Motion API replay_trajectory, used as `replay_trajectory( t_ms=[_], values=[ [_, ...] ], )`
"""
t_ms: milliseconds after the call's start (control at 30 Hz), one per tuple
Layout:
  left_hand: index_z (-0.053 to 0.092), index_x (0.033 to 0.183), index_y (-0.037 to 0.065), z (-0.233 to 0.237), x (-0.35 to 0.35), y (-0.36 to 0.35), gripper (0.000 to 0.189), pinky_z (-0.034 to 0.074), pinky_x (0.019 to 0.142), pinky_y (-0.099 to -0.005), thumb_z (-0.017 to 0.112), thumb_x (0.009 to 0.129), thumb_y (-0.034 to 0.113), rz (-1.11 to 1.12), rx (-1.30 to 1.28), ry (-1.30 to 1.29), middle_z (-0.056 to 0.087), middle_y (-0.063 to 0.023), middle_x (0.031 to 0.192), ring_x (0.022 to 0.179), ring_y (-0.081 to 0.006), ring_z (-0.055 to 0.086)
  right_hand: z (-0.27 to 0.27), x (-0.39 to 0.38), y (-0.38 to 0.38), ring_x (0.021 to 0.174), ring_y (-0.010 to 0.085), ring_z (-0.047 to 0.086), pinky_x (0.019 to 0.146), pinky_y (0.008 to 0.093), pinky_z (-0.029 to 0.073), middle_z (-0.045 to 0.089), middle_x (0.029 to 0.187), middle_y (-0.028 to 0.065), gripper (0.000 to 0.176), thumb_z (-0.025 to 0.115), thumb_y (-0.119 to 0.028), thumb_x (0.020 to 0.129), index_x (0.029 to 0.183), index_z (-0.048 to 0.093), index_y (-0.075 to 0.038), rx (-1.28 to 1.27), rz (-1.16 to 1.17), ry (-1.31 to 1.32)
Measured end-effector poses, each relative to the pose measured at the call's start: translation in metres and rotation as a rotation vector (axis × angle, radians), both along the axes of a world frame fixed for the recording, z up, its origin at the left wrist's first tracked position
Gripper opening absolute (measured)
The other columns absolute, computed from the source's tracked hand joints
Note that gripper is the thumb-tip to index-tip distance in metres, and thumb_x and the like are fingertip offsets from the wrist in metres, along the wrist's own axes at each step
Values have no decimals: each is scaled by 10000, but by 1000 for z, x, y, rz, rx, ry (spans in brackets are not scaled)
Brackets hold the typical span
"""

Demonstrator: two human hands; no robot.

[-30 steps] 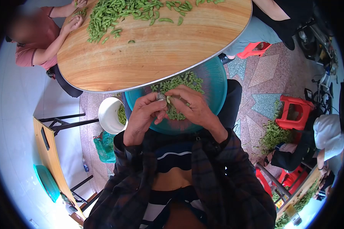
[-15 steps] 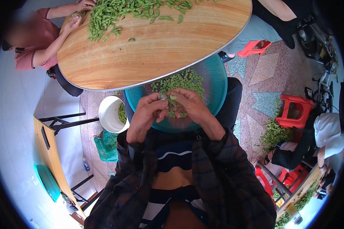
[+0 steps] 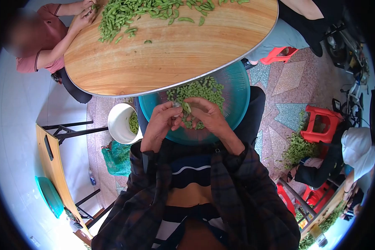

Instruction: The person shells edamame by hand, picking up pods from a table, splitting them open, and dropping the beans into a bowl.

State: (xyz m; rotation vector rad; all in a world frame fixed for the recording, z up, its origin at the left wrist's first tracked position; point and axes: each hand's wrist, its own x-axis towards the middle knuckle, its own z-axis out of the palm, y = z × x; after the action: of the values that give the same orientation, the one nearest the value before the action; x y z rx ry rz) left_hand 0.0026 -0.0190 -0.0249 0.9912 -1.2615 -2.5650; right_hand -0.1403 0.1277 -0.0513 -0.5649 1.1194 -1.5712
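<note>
Sleeves of my checked shirt (image 3: 154, 196) fill the bottom of the view, and just past them my two hands meet over my lap. My left hand (image 3: 162, 123) and my right hand (image 3: 210, 118) are both pinched shut on one green pod (image 3: 187, 108), fingertips against fingertips, with the pod nearly upright between them. Something small and grey sits at my left thumb tip, too small to make out.

The pod hangs right above the teal basin (image 3: 237, 89) on my knees. The basin's heap of green pieces (image 3: 198, 88) lies toward its far side.

I reckon this goes best with the pod held low over the basin, so whatever comes loose drops in and not onto the floor. Thumbs should press along the seam, not crush the middle, and the grip should be firm enough that the slick skin does not slip.

Just left of the basin stands a white bucket (image 3: 117, 114) with some green in it. Beyond, the round wooden table (image 3: 175, 54) overlaps the basin's far rim. More pods (image 3: 141, 12) are spread on its far part, where another person's hands (image 3: 85, 14) are busy at the pile. Off to my right a red stool (image 3: 318, 123) stands beside a green pile (image 3: 298, 146) on the floor.
</note>
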Motion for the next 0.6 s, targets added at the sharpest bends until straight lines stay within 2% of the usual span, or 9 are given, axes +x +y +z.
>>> replay_trajectory(
  t_ms=[267,500,600],
  values=[
    [659,974,-1,3,2,0,119,381,452,-216,658,953,116,29,-24,14,640,-36,790,582,-80,544,-5,7,-1,824,145,685,596,271,550,683,1017,87,227,609,-63,994,1212,602,0,9,-46,94],
    [651,917,15,12,6,-1,107,402,492,-226,652,955,115,72,-153,25,611,-22,755,603,-78,538,-12,8,2,809,149,682,600,273,551,677,1006,81,225,585,-60,994,1208,592,7,32,-40,39],
    [653,914,23,9,16,-7,101,405,492,-230,650,955,116,99,-209,23,609,-22,752,603,-84,543,-25,4,7,800,154,681,613,278,551,677,1007,79,209,571,-78,1001,1187,613,7,98,-66,144]
  ],
)
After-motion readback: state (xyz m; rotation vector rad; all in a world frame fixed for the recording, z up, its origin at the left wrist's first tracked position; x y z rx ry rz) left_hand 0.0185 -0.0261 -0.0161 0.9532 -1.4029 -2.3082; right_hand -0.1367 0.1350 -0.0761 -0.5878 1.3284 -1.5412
